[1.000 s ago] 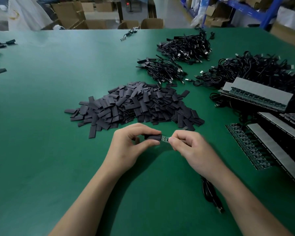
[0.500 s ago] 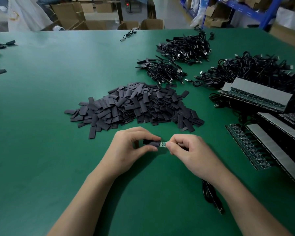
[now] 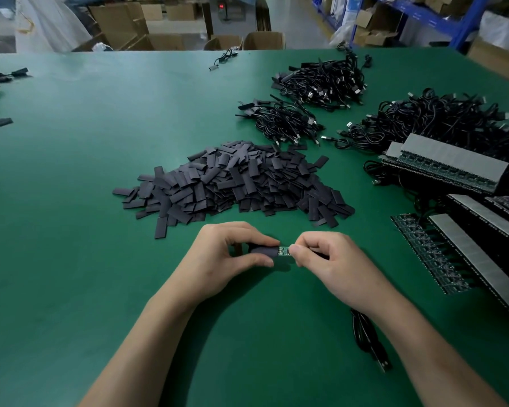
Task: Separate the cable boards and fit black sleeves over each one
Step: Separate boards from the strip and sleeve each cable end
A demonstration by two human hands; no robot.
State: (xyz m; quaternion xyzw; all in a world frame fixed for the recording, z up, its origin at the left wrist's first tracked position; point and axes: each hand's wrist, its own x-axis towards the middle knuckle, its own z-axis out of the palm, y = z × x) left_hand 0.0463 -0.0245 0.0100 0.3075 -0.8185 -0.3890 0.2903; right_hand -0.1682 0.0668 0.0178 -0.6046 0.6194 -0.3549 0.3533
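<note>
Left hand point(image 3: 232, 254) pinches a black sleeve point(image 3: 263, 250), right hand point(image 3: 329, 259) pinches the cable board point(image 3: 284, 251), lower centre, over the green desk point(image 3: 71, 259). As half a second earlier, a short green stub shows between them.

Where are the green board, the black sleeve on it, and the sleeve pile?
green board point(image 3: 284, 251): head view, its uncovered end.
black sleeve point(image 3: 265, 250): head view, its middle.
sleeve pile point(image 3: 235, 183): head view, heap's middle.
</note>
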